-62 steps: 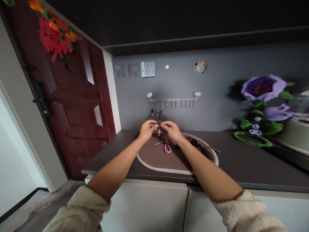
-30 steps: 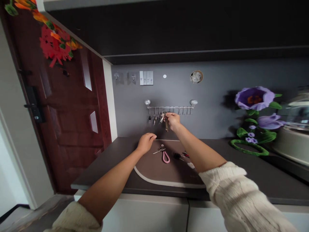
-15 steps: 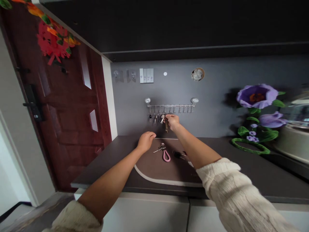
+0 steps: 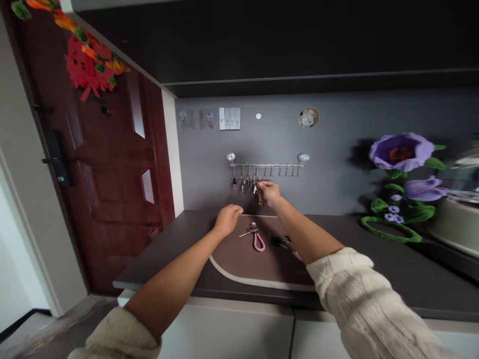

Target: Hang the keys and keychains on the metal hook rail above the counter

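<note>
My right hand is raised to the metal hook rail on the grey wall, pinching a brown keychain whose ring sits at one of the hooks. Other keys hang on the hooks just left of it. My left hand hovers loosely curled over the left part of the brown oval tray, holding nothing. On the tray lie a key set with a pink loop and a dark key bunch partly hidden by my right forearm.
A dark countertop carries the tray. A red-brown door with a black handle stands to the left. Purple artificial flowers and a pot lie at the right. Light switches are on the wall above the rail.
Two seconds ago both hands held the brown keychain above the tray. My right hand then lifted it to the hook rail and holds it there; my left hand let go and stayed low.
</note>
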`<state>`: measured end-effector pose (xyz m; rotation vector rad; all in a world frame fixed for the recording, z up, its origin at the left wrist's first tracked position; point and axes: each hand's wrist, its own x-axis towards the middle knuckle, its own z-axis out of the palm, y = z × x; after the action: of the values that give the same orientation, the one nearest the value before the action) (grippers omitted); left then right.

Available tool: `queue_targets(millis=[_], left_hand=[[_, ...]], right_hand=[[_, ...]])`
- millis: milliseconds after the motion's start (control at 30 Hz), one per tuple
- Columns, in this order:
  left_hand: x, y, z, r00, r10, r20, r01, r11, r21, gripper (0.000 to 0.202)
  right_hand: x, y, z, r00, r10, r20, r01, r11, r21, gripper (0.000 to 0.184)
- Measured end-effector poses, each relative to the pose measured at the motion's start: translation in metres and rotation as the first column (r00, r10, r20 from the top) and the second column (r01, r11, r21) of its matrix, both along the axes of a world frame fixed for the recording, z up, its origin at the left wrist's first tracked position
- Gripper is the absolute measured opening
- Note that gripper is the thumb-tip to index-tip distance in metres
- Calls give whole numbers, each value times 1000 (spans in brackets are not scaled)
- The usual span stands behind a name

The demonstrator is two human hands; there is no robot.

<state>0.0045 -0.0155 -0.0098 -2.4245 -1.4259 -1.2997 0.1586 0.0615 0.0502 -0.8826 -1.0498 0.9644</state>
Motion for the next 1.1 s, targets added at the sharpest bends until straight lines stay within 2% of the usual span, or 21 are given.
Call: queue_targets(millis=[200, 367, 500, 667, 833, 933, 1100], left_hand=[[-2, 1, 1, 999, 4, 43, -3, 1000, -2, 22], [0, 0, 4, 990, 32, 135, -24, 998, -59, 19], [2, 0, 11, 973, 44, 229, -11, 990, -142, 19], [8, 6, 21, 949, 70, 309, 14, 965, -262, 21], [24, 9, 18, 916, 114, 386, 35, 932, -360, 25], [30, 8, 9, 911, 111, 396, 53, 923, -381, 18], [27, 10, -9, 953, 29, 303, 101, 909, -404, 11]], right_hand=[[5, -9, -6, 998, 56, 34, -53, 995, -79, 5], [10, -22, -14, 993, 117, 25, -112, 983, -146, 15], [15, -34, -22, 985, 167, 45, -156, 971, -180, 17], [18, -50, -29, 976, 178, 123, -144, 958, -246, 16], [19, -65, -37, 959, 208, 192, -157, 954, -254, 16], [22, -67, -45, 904, 237, 356, -175, 964, -199, 12], [30, -63, -54, 720, 177, 671, -151, 984, -98, 5]])
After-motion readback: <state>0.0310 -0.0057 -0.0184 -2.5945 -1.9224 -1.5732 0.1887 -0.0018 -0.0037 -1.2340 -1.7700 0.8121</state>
